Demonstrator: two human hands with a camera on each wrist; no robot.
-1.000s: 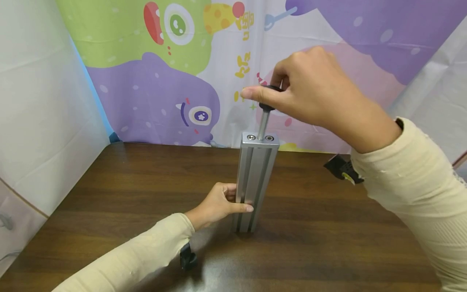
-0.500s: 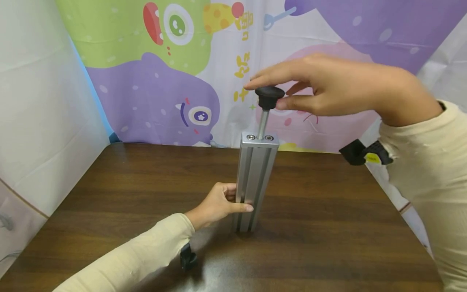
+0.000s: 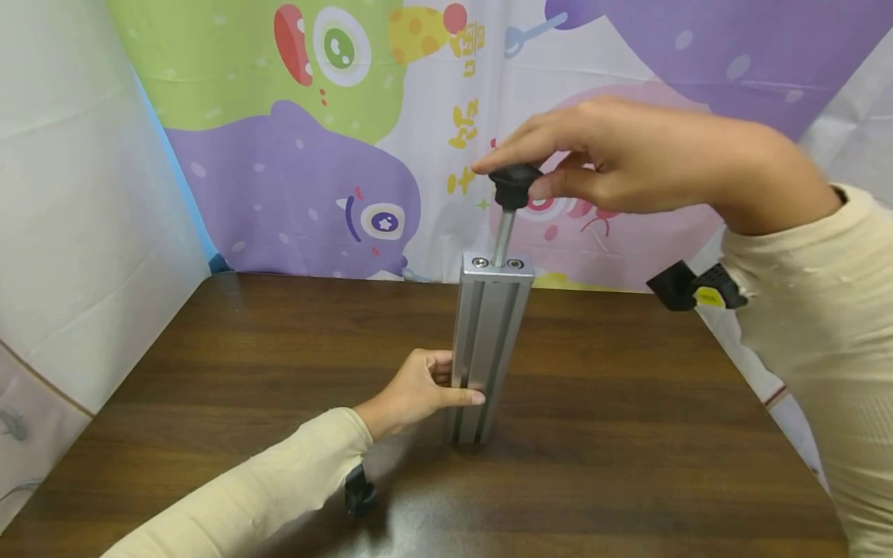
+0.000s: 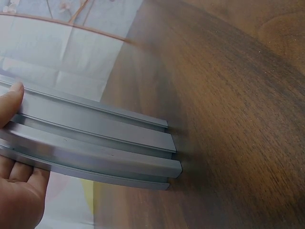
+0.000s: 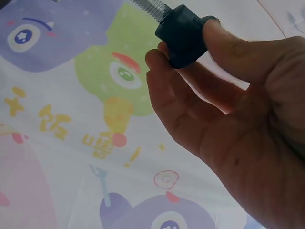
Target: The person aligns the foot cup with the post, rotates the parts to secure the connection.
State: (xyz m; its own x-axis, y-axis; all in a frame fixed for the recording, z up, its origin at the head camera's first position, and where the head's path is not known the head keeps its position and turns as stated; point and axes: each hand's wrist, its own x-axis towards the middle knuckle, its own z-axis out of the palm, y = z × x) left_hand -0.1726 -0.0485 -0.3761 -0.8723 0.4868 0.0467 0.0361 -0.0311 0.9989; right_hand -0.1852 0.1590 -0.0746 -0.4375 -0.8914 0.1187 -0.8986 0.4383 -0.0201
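A silver slotted aluminium profile point(image 3: 488, 333) stands upright on the table, its lower end on the wood in the left wrist view. My left hand point(image 3: 412, 393) grips it low down, thumb across the front face and fingers behind. On top sits an end plate point(image 3: 498, 273) with a screw on either side. From its middle rises the threaded stud point(image 5: 150, 8) of a black levelling foot point(image 3: 515, 188). My right hand point(image 3: 607, 159) pinches the foot's wide black base, thumb on the near side and fingers over the top and far side.
The brown wooden table point(image 3: 244, 364) reaches back to a printed cartoon cloth point(image 3: 279, 194). White sheeting point(image 3: 77, 194) hangs at the left. A black wrist camera point(image 3: 698, 287) sits below the right cuff, and another black camera point(image 3: 359, 490) under the left forearm.
My right hand loosened from the foot, swung its wrist to the right and lower, then closed its fingers and thumb on the foot again. The left hand and the profile stayed put.
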